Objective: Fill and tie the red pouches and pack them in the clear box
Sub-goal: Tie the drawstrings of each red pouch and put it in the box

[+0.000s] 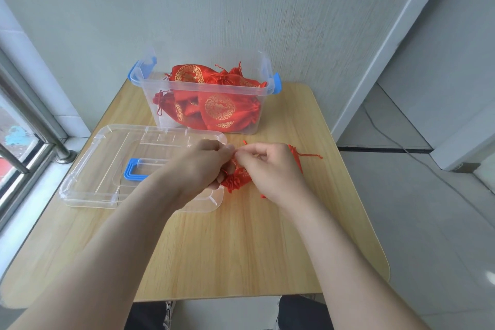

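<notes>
The only marking in view is a round gold medallion printed on the red pouches (pixel 219 108) in the box (pixel 209 87). Its pattern is too small to read as writing.

Both forearms reach forward from the near edge, and the hands meet over the middle of the bench (pixel 241 249). The left hand (pixel 206 163) is turned palm-in with its fingers curled, gripping the gathered neck of a loose pouch (pixel 237 181). The right hand (pixel 270 169) is knuckles-up, its fingertips drawn together beside those of the left and pinching a thin red cord (pixel 245 143). Neither hand is spread wide. The pouch lies on the bench under and between them, its ruffled, shiny fabric bunched at the near end. Its far end shows past the right hand, where another strand of cord trails to the right across the wood.

The box is clear, hard plastic, rectangular with rounded corners and a blue latch (pixel 277 83) at each end. It stands at the far edge against the wall, piled with tied pouches up to its rim. Its clear lid (pixel 107 166) lies flat on the bench to the left, with a blue handle (pixel 132 173). The left wrist crosses the lid's right edge. The bench top is pale wood grain with rounded corners.
</notes>
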Action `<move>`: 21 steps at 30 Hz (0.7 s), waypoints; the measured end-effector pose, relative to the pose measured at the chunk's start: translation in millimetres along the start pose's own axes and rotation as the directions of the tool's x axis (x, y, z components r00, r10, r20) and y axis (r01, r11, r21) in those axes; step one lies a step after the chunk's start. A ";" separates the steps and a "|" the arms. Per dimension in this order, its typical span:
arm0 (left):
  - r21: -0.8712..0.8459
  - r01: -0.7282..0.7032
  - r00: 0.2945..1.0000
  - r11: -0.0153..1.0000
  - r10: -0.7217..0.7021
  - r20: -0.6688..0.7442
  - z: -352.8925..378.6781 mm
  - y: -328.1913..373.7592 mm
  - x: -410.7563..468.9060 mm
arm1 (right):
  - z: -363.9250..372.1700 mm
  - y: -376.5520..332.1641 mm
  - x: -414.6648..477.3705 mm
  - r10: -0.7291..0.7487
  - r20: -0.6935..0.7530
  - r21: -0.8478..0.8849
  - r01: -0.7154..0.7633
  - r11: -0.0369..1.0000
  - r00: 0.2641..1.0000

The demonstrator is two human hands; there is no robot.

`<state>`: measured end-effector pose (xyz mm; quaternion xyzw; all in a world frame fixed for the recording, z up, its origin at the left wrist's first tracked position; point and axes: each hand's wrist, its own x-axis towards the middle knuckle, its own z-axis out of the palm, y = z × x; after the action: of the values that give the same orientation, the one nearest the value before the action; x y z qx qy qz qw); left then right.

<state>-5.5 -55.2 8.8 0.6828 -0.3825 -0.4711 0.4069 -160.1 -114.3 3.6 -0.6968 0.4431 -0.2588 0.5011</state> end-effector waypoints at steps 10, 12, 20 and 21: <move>0.069 -0.069 0.997 0.995 0.067 0.034 -1.4 3.4 -5.0 | -3.1 -2.7 -6.1 -0.043 -0.045 -0.001 0.043 0.999 0.998; 0.069 -0.075 0.997 0.995 0.073 0.032 -3.4 4.2 -6.0 | -5.6 -5.8 -8.1 0.013 -0.042 0.011 -0.013 1.000 0.999; 0.020 -0.087 0.994 0.996 0.085 0.062 -5.9 7.1 -11.3 | -3.0 -12.8 -6.5 0.235 -0.078 0.112 -0.226 0.968 0.969; 0.033 -0.103 0.992 0.994 0.101 0.072 -6.3 6.8 -12.0 | -3.2 -12.5 -6.2 0.244 -0.077 0.107 -0.235 0.966 0.967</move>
<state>-3.6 -45.6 20.4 0.6527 -0.4394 -0.4663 0.4043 -161.1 -109.0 16.9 -0.6007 0.5329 -0.2486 0.5416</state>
